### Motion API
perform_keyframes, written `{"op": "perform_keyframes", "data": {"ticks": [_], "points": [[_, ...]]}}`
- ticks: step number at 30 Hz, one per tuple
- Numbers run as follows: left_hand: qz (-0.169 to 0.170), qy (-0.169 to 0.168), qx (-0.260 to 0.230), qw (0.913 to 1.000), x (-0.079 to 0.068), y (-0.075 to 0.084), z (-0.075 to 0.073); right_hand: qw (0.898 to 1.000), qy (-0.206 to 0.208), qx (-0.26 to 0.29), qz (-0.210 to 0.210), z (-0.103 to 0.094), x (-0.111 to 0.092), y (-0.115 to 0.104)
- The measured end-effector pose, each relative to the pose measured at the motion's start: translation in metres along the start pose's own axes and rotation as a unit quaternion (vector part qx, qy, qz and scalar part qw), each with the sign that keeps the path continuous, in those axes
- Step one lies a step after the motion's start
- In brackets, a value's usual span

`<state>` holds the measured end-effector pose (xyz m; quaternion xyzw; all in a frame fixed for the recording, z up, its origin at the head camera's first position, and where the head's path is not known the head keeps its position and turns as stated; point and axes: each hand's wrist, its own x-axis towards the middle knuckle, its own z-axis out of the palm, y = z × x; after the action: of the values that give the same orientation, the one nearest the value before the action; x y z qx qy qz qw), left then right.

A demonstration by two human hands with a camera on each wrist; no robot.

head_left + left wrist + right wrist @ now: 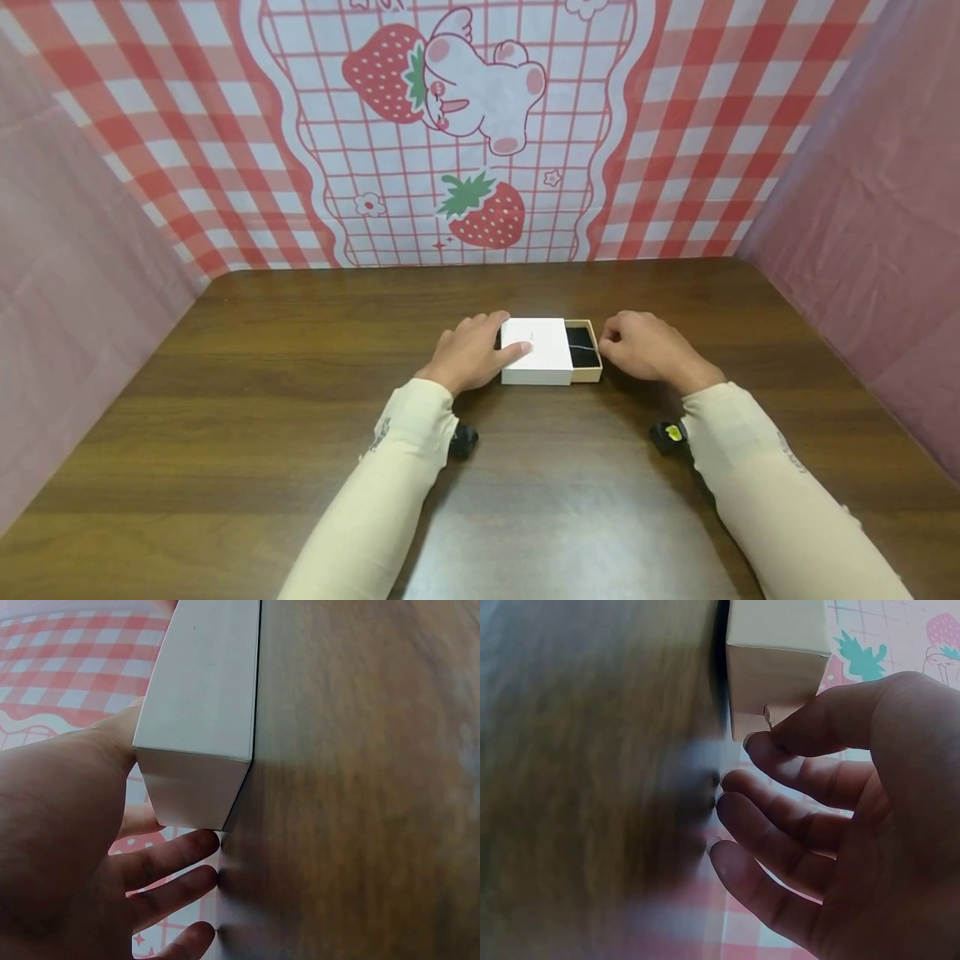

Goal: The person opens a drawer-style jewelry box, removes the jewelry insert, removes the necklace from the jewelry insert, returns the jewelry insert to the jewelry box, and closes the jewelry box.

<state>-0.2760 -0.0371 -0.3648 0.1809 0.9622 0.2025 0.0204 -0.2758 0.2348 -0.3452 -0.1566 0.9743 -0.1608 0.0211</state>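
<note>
A white slide-out box (546, 352) lies flat on the table, its tan inner drawer (587, 375) partly out on the right. Inside the drawer is a black surface (582, 357) crossed by a thin pale line. My left hand (468, 354) holds the white cover at its left end, thumb on top; the left wrist view shows the other fingers beside its end. At the drawer's end, the thumb and index finger of my right hand (648, 348) pinch a small pull tab (767, 716), mostly hidden by the fingertips. The remaining right fingers are loosely curled near the tabletop.
The brown wooden table (300, 433) extends around the box. Behind it hangs a red-and-white checked cloth (247, 125) with strawberries; pink cloths (855, 208) hang at both sides. A small black camera (463, 440) sits on the left wrist, another camera (666, 437) on the right.
</note>
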Motion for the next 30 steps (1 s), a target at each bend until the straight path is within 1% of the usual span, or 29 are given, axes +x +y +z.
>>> {"op": "perform_keyframes", "data": {"ticks": [13,23,30], "points": [[0.001,0.001,-0.001,1.0,-0.001,0.0,0.0,1.0,-0.003,0.01,0.002,-0.002,-0.004,0.007],[-0.004,-0.003,-0.01,0.9999,-0.002,0.001,-0.001,1.0,-0.011,0.019,0.013,-0.001,-0.006,0.01],[-0.002,-0.001,-0.007,1.0,-0.001,0.001,-0.001,1.0,-0.006,0.018,0.014,-0.001,-0.006,0.011]]}}
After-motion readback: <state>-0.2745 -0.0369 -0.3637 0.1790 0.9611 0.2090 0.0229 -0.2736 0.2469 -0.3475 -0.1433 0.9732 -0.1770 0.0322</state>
